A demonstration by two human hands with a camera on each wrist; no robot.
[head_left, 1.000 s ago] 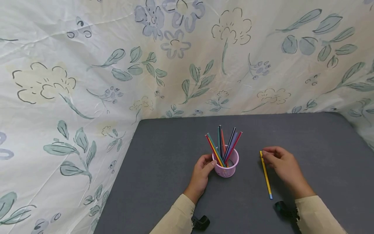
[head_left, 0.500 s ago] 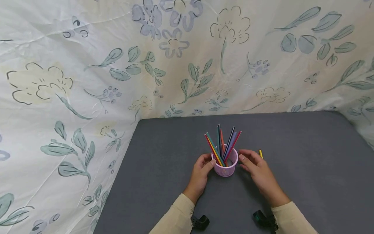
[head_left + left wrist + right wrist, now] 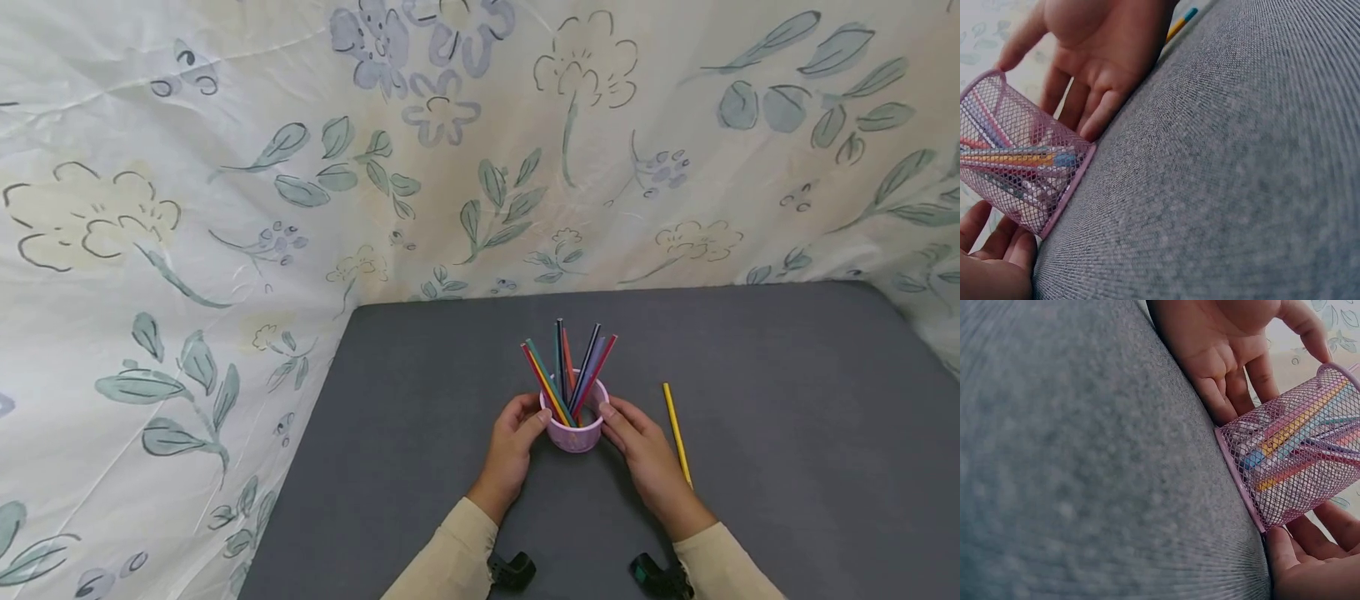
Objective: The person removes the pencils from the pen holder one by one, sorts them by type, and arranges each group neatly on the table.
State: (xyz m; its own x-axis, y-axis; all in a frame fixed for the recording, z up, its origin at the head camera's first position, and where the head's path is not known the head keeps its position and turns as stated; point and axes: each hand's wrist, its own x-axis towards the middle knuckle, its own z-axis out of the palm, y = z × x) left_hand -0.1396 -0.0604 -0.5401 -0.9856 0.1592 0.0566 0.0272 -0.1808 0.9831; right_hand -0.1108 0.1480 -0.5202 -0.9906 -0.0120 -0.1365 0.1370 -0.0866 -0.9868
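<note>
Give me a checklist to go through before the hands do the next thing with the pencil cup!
1. Left hand holding the pink mesh pencil cup: ok.
2. Right hand holding the other side: ok.
3. Cup upright on the gray tabletop: ok.
4. Colored pencils standing inside, leaning: ok.
5. Loose yellow pencil in the cup: not ok; it lies on the tabletop.
6. Grip firm enough: cannot tell.

In the head view, your right wrist [image 3: 688,510] hides the lower end of the yellow pencil [image 3: 677,429] and your sleeves [image 3: 452,552] run out of frame. Your wrist views crop the pink cup [image 3: 1038,130]; the right blurs the surface [image 3: 1079,469].
</note>
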